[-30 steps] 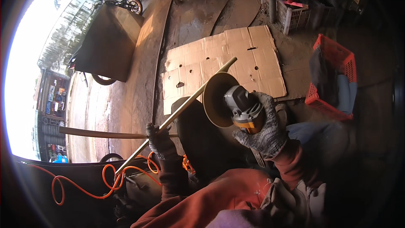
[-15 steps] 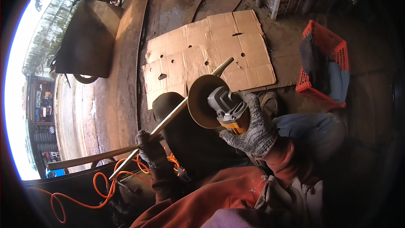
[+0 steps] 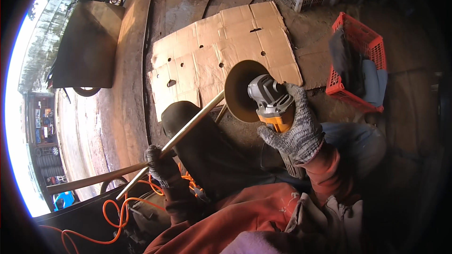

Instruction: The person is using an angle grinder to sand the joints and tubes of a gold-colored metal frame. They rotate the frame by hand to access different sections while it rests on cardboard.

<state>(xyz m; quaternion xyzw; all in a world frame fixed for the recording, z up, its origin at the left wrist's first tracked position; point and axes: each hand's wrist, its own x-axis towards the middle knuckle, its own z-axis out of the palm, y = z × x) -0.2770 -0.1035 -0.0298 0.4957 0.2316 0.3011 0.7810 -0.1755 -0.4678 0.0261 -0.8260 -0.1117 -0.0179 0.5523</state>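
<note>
grip chk: grey-gloved r hand [image 3: 301,134] clasps yellow-grey angle grinder [image 3: 273,101], l hand [image 3: 161,165] @ 8 o'clock grasps pale slim rod [image 3: 193,123]; i'd steer round brown disc [image 3: 238,89] off dark-clad knee [image 3: 180,111].

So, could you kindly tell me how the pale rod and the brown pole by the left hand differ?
Colour: the pale rod is light and shiny, the brown pole darker and duller.
Slope: the rod slants steeply up to the right, while the pole lies nearer level in the picture.
Place: the rod shows on both sides of the left hand, the pole mainly to its left.
Both are long and slim.
</note>
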